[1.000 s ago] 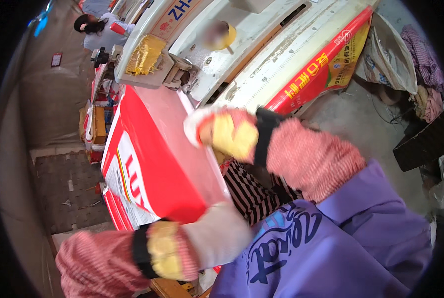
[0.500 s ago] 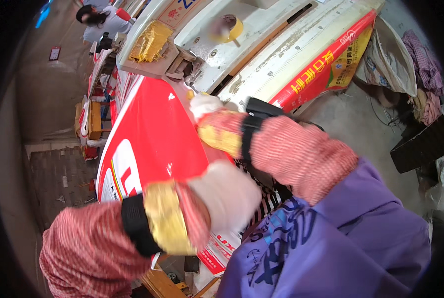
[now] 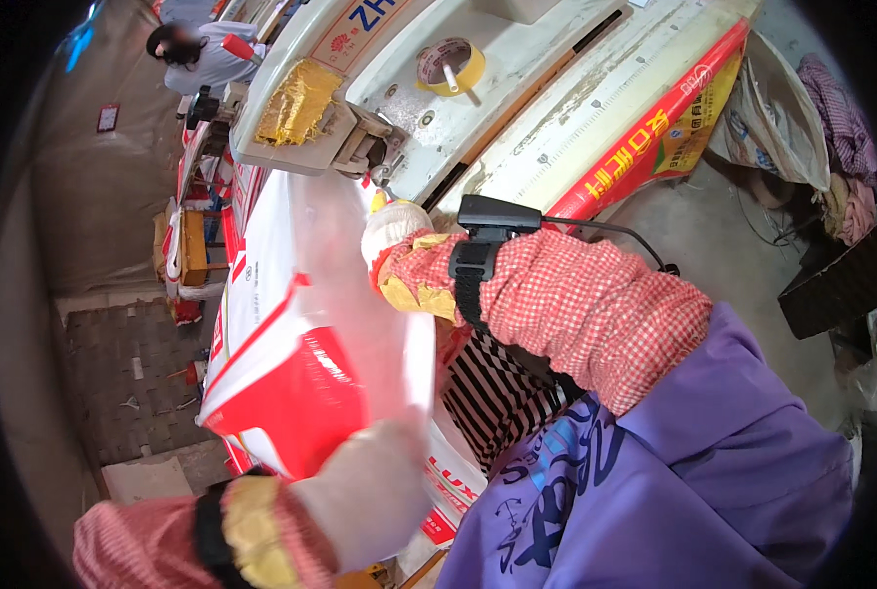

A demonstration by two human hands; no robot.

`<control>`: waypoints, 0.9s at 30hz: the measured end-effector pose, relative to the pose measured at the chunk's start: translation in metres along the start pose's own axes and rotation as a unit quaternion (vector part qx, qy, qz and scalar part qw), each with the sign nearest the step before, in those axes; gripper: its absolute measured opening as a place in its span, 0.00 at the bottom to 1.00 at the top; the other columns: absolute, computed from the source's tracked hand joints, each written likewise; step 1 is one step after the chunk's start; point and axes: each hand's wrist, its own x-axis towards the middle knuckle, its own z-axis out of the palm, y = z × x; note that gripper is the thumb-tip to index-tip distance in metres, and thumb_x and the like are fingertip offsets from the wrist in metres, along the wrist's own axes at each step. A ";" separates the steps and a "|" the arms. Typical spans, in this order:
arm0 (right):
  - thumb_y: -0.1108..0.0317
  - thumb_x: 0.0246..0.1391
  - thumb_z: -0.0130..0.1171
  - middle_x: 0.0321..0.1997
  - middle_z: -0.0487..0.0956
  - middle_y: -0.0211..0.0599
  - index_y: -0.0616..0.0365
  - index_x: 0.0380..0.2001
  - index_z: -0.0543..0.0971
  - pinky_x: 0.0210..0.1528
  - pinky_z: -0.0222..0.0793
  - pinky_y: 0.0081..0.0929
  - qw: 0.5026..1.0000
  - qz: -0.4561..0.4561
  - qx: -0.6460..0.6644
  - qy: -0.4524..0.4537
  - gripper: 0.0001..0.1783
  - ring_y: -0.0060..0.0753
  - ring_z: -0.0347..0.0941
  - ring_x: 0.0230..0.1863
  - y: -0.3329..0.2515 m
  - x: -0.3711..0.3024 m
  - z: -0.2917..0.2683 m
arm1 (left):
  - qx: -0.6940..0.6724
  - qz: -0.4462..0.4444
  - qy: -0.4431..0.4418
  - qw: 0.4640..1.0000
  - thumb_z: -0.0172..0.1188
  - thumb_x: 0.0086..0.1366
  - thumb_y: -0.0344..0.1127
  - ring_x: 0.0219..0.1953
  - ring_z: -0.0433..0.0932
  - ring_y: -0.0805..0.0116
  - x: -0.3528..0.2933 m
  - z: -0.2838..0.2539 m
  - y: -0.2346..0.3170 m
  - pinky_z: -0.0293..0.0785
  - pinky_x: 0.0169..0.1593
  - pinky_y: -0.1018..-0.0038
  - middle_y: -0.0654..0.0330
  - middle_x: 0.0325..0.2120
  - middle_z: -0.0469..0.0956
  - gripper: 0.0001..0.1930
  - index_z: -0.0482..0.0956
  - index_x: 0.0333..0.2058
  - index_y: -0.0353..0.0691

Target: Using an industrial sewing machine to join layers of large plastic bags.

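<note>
A large red, white and pale printed plastic bag (image 3: 311,402) hangs down in front of the person, left of the centre of the view, its upper end reaching up to the head of a pale sewing machine (image 3: 355,118) and its lower part folded into a red flap. The left hand (image 3: 375,486), in a white glove, is at the bag's lower right corner, overlapping the plastic; it is blurred, so I cannot tell whether its grip is spread or pinching the edge. The right hand (image 3: 399,228), gloved in white too (a bit of yellow shows at the finger end), lies over the bag's right edge, just below the machine's head, with its fingers turned away, so its grip cannot be told either. A black strap (image 3: 472,275) circles the right wrist, bearing a small black device (image 3: 497,214) from which a cable (image 3: 610,226) runs off to the right. Red checked sleeves (image 3: 596,304) cover both forearms, and a purple apron (image 3: 674,471) fills the lower right. On the machine's bed stands a yellow roll of tape (image 3: 470,74), while a worn white tabletop (image 3: 547,128) runs alongside, its near edge wrapped in a red and yellow sheet (image 3: 689,113). Beyond, at the upper left, another person (image 3: 208,64) is near the wall.
</note>
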 end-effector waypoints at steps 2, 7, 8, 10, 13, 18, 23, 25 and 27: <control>0.66 0.46 0.50 0.31 0.78 0.36 0.60 0.48 0.70 0.31 0.69 0.36 0.998 -0.025 0.011 -0.055 0.23 0.37 0.74 0.31 -0.004 0.005 -0.005 | 0.038 0.186 -0.024 0.982 0.56 0.46 0.36 0.22 0.71 0.60 0.035 -0.016 0.010 0.67 0.28 0.65 0.56 0.17 0.71 0.08 0.75 0.14 0.39; 0.61 0.39 0.62 0.40 0.79 0.31 0.45 0.37 0.80 0.39 0.71 0.41 0.951 -0.168 0.036 -0.258 0.17 0.35 0.74 0.42 -0.002 -0.001 -0.029 | -0.033 0.057 -0.006 0.998 0.61 0.43 0.41 0.28 0.72 0.53 0.039 -0.049 -0.038 0.68 0.28 0.62 0.53 0.23 0.72 0.19 0.72 0.32 0.34; 0.61 0.39 0.62 0.40 0.79 0.31 0.45 0.37 0.80 0.39 0.71 0.41 0.951 -0.166 0.037 -0.258 0.17 0.35 0.74 0.42 0.001 -0.008 -0.037 | -0.040 -0.065 -0.059 0.995 0.61 0.44 0.43 0.31 0.73 0.51 0.029 -0.043 -0.026 0.71 0.33 0.63 0.51 0.26 0.73 0.25 0.68 0.39 0.33; 0.58 0.42 0.62 0.43 0.78 0.32 0.46 0.39 0.79 0.40 0.70 0.41 0.968 -0.062 -0.005 -0.243 0.17 0.33 0.73 0.44 -0.002 -0.023 -0.064 | -0.041 0.033 -0.055 0.997 0.60 0.47 0.42 0.33 0.73 0.50 0.022 -0.041 -0.013 0.71 0.36 0.62 0.49 0.27 0.73 0.21 0.70 0.36 0.32; 0.60 0.44 0.58 0.49 0.73 0.42 0.61 0.51 0.68 0.40 0.71 0.37 0.929 -0.153 -0.097 -0.321 0.30 0.40 0.74 0.42 0.001 0.014 -0.023 | -0.183 0.075 -0.005 0.980 0.58 0.48 0.40 0.35 0.73 0.51 0.051 -0.029 -0.004 0.71 0.36 0.62 0.49 0.26 0.73 0.16 0.73 0.30 0.32; 0.59 0.47 0.56 0.47 0.73 0.40 0.58 0.49 0.69 0.43 0.69 0.38 0.878 -0.080 -0.452 -0.136 0.26 0.38 0.72 0.43 -0.046 0.015 0.058 | -0.135 -0.013 -0.043 0.990 0.56 0.50 0.38 0.28 0.75 0.51 0.062 -0.043 -0.011 0.71 0.34 0.62 0.51 0.21 0.74 0.11 0.73 0.23 0.33; 0.58 0.49 0.54 0.46 0.73 0.37 0.54 0.48 0.70 0.45 0.67 0.39 0.681 0.032 -0.728 0.075 0.22 0.37 0.71 0.44 -0.042 0.038 0.121 | 0.039 -0.050 -0.049 0.997 0.55 0.53 0.48 0.26 0.74 0.55 0.056 -0.073 -0.071 0.69 0.31 0.62 0.55 0.18 0.73 0.14 0.75 0.26 0.41; 0.57 0.50 0.53 0.45 0.73 0.36 0.53 0.47 0.70 0.46 0.66 0.39 0.557 0.073 -0.815 0.145 0.21 0.37 0.71 0.44 -0.035 0.034 0.157 | 0.280 -0.170 -0.023 0.945 0.61 0.43 0.49 0.25 0.72 0.63 0.058 -0.086 -0.119 0.68 0.32 0.67 0.63 0.16 0.73 0.14 0.76 0.18 0.43; 0.57 0.51 0.52 0.45 0.73 0.35 0.52 0.46 0.71 0.47 0.65 0.39 0.412 0.124 -0.879 0.204 0.20 0.36 0.70 0.44 0.011 0.049 0.174 | 0.287 -0.090 0.016 0.954 0.61 0.43 0.46 0.22 0.70 0.65 0.065 -0.106 -0.148 0.69 0.31 0.68 0.59 0.15 0.72 0.13 0.77 0.19 0.42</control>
